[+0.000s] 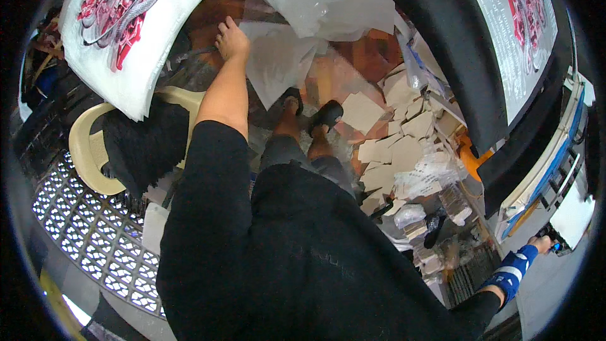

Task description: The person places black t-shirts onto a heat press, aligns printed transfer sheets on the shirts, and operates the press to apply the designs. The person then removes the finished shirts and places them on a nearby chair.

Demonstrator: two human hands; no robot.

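My left hand [233,39] reaches forward over the floor with its fingers loosely apart, and nothing shows in it. Beside it on the left is a stack of white sheets [148,31] with a red and black print. Thin clear plastic sheets [278,57] lie just right of that hand. Far to the right, my right hand [541,244] is closed around a small dark handle [557,246] at the edge of a framed panel [543,158]. Its fingers are partly hidden. A white printed sheet [514,38] lies on a curved-looking black board [451,44] at upper right.
A beige plastic chair [88,145] with black cloth [148,145] stands at left, near a patterned lattice block wall [95,240]. Cardboard pieces [404,145] litter the floor at right, with wrapped bundles [454,205] and an orange object [468,155]. More plastic film [328,0] hangs ahead.
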